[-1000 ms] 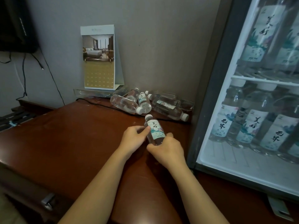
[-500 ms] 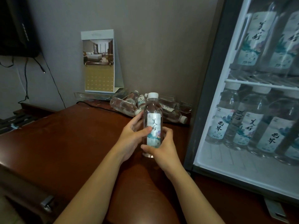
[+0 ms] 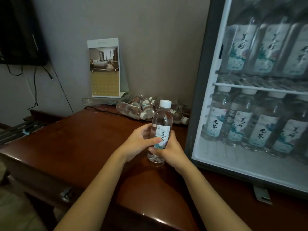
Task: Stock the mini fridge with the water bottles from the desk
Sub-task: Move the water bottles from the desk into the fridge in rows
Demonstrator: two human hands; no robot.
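Bottles [image 3: 241, 125] crowd the mini fridge [image 3: 202, 80] floor; front strip free.

**A:** pretty dim room overall tbh. The brightest bit is the white inside of the mini fridge [image 3: 202, 90] on the right. The wall [image 3: 158, 47] is flat grey and the TV [image 3: 20, 30] top left is just a black blob.

**B:** yeah, and the glossy desk [image 3: 75, 139] catches small glare spots along its front edge, with soft shadows under the forearms [image 3: 103, 189]. The water bottle [image 3: 162, 120] in the middle is sharp, label readable. Fisheye lens tilts the fridge frame, and the upper-shelf bottles [image 3: 241, 47] look stretched and smeary.

**A:** the loose bottles [image 3: 133, 109] at the back of the desk are soft too.
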